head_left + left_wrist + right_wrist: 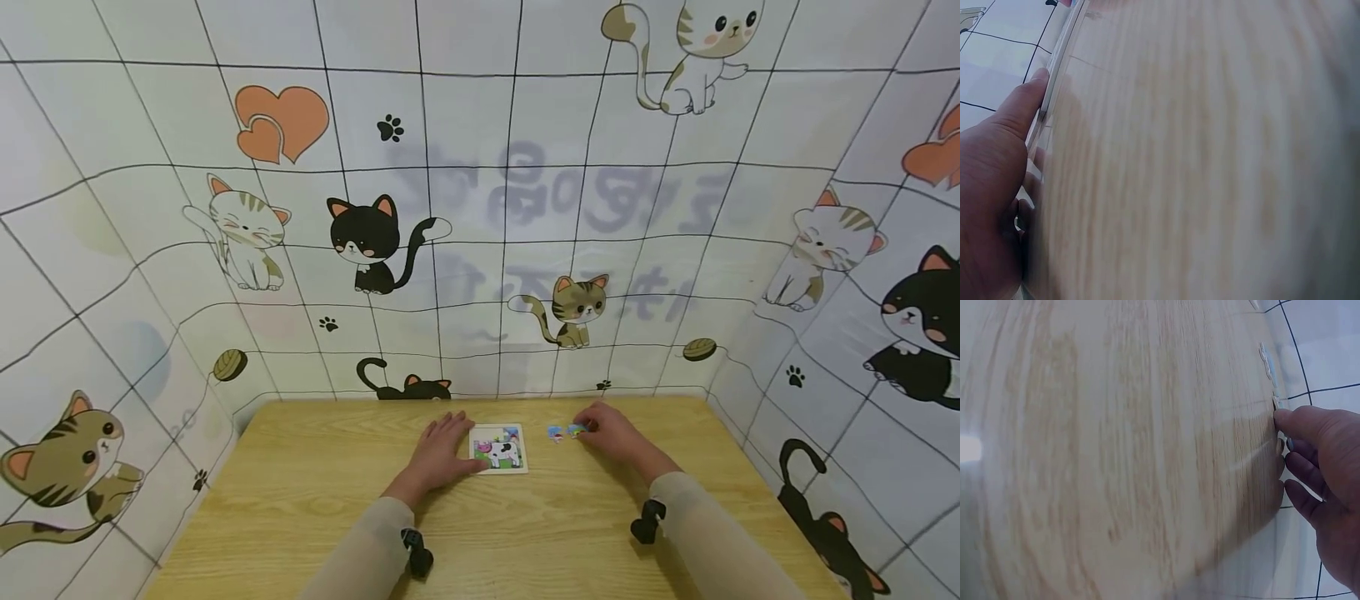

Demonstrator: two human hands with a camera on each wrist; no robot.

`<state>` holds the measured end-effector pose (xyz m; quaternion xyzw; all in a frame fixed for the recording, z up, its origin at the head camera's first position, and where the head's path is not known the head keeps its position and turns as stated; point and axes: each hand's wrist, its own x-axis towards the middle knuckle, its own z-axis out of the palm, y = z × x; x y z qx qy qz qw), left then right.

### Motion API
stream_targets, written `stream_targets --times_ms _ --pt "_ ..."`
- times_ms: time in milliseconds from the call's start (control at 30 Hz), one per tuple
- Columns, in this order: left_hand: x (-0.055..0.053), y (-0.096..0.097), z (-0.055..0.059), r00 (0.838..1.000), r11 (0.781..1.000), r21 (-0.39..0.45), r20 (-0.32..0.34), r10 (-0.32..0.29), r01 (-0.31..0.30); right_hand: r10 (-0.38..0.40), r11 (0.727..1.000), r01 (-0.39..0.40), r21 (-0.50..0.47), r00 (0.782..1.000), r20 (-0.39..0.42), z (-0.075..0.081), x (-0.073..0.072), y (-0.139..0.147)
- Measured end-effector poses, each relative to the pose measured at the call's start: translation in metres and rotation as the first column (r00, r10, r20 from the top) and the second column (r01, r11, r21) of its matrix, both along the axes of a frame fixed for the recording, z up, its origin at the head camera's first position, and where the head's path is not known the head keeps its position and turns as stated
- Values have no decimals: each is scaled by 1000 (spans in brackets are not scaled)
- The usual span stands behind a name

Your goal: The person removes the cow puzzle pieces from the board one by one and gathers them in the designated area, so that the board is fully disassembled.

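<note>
A small square jigsaw puzzle [498, 454] with a black-and-white cow lies on the table, pale board showing at its upper left. My left hand [444, 450] rests at its left side with fingers spread. In the left wrist view, the left thumb [1025, 103] lies against the board's edge [1060, 62]. To the right of the board are two loose jigsaw pieces, blue with other colours. My right hand [613, 435] pinches the right-hand jigsaw piece [575, 430] at the table surface. Beside it lies the other piece [555, 433]. In the right wrist view, the right hand [1332, 469] partly hides the pinched piece.
The wooden table [480, 533] reaches back to a white wall sheet [465, 350] printed with cats and grid lines. A dark wrist camera [417, 554] sits on the left sleeve, another camera [647, 522] on the right.
</note>
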<state>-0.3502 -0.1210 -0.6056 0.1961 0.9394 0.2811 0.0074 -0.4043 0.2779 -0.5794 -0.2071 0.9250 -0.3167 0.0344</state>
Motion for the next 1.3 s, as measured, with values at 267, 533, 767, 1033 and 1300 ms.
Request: stream_targets --times_ms 267,533,767,1033,1300 --pt "-2 0 -1 1000 1000 31 -8 -6 6 -4 1000 4 9 1000 3 7 6 0" --pt "-2 1 -1 1000 999 42 -14 -7 8 -36 999 36 18 999 8 8 8 0" --pt "-1 2 0 1000 999 37 -18 -8 8 -20 1000 20 23 1000 3 8 9 1" --pt "-2 2 -2 1000 1000 27 -6 7 -7 -31 999 30 -40 999 -21 7 12 -4" --pt "0 1 0 1000 1000 16 -5 11 -11 33 995 -39 -92 997 -69 6 17 -39"
